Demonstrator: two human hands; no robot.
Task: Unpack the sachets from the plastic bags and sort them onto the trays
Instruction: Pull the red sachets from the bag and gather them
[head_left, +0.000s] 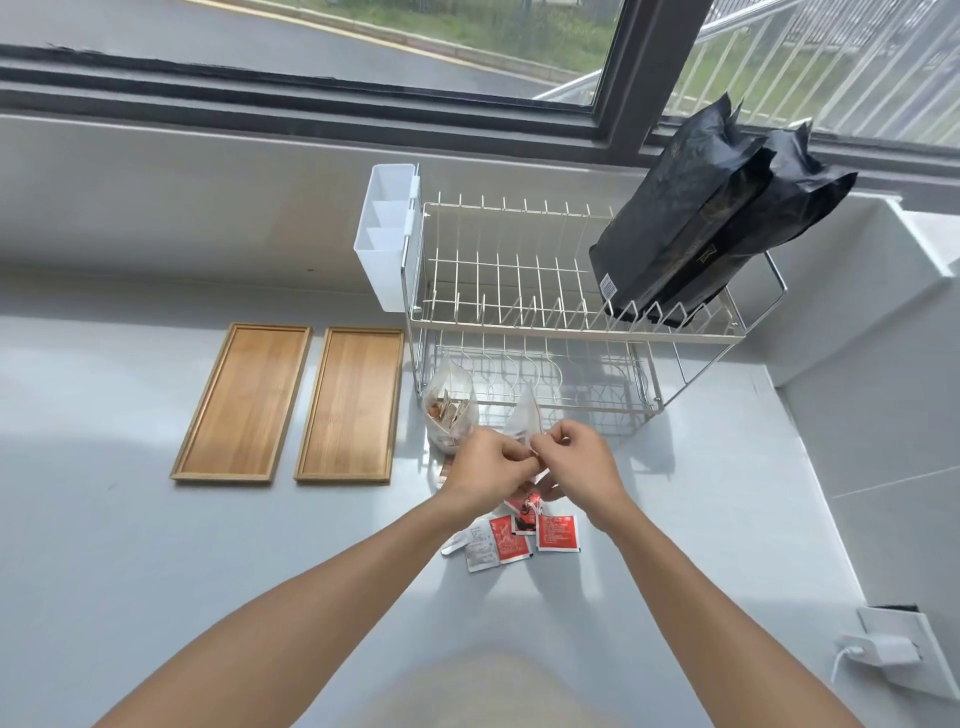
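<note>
Sachets (519, 540), red and white, are lying loose at lower centre on the counter (156, 545). Just above them, left hand (485, 467) and right hand (576, 457) are pinching a clear bag (527, 415) between them. Another filled bag (449, 410) is standing just left, two wooden trays (291, 405) are sitting bare farther left, and a dish rack (571, 312) is standing behind.

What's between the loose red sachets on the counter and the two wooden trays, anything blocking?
Nothing visible. The red sachets lie on bare counter below both hands, and the stretch leftward to the two wooden trays is open. The second plastic bag stands right of the trays, off that path. Both trays hold nothing yet.
</note>
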